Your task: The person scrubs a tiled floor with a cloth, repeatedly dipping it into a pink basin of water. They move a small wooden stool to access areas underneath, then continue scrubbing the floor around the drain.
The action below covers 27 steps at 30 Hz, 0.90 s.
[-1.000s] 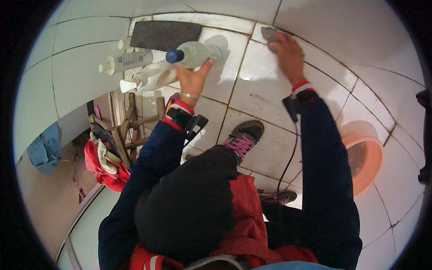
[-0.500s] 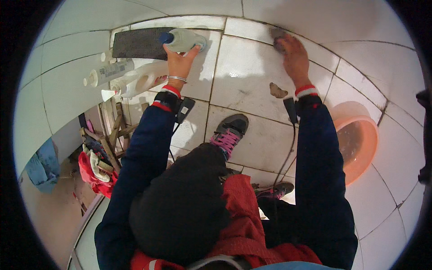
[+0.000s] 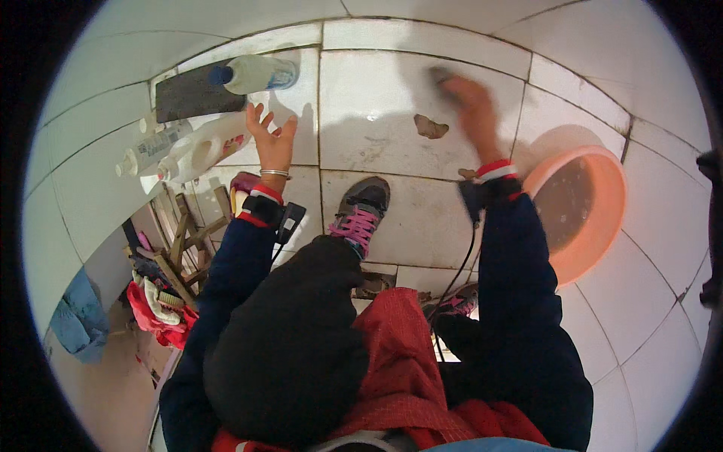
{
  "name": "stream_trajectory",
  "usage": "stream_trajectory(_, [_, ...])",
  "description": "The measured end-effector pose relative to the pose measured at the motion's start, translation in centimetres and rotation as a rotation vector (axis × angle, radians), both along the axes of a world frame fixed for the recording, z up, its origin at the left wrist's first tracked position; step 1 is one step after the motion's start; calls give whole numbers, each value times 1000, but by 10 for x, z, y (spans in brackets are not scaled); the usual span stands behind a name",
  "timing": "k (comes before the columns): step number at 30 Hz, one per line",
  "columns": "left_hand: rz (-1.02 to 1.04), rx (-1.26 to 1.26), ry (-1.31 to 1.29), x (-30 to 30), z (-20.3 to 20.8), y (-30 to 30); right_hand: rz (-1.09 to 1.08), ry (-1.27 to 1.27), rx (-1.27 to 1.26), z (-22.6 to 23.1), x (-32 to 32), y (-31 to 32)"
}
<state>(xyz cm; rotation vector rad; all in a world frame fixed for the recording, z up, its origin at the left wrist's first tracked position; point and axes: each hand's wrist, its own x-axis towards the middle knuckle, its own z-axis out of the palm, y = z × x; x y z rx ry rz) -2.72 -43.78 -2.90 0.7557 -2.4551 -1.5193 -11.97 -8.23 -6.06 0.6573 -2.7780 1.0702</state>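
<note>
The left hand (image 3: 273,143) is spread wide, thumb and fingers well apart, with nothing in it; it hangs just short of the blue-capped bottle (image 3: 260,73), and a gap shows between them. The right hand (image 3: 471,105) is blurred, its fingers bent over a grey wad (image 3: 443,77) at their tips. It seems to have hold of the wad, though the blur hides how tightly, and I cannot tell whether the wad is pressed down or lifted a little.

The wad is over the large floor tile (image 3: 361,135), close to the edge tiles (image 3: 422,36) along the back. A brown lump (image 3: 431,126) lies loose on the same tile, near the right hand. The bottle is by the end of the dark mat (image 3: 188,94), with white containers (image 3: 154,147) nearby; whether it is upright or on its side I cannot tell. An orange tub (image 3: 614,218) holding cloudy water (image 3: 561,203) is beside the right forearm.

The step in hand looks to be rubbing the floor clean, with the bottle put out of the way. The next move probably calls for a flat, firm stroke over the grey smudges, keeping clear of the bottle.

Half a second ago the left hand was gripping the bottle; now it has let go and drawn back. The right hand had the wad over the edge tiles, and it has since come inward over the large tile, while the brown lump seems to lie where it was
</note>
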Motion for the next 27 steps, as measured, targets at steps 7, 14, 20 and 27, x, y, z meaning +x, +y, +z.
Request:
stream_trajectory(7, [-109,61,-33,4,-2,12,-318,170,70,-21,-5,10])
stream_trajectory(14, [-172,100,0,4,-7,23,209,-329,-63,-3,119,-19])
stream_trajectory(20, [-251,151,30,12,-17,25,-275,50,2,12,-5,71])
stream_trajectory(27, [-222,272,3,6,-17,34,-265,-31,-40,-25,53,56])
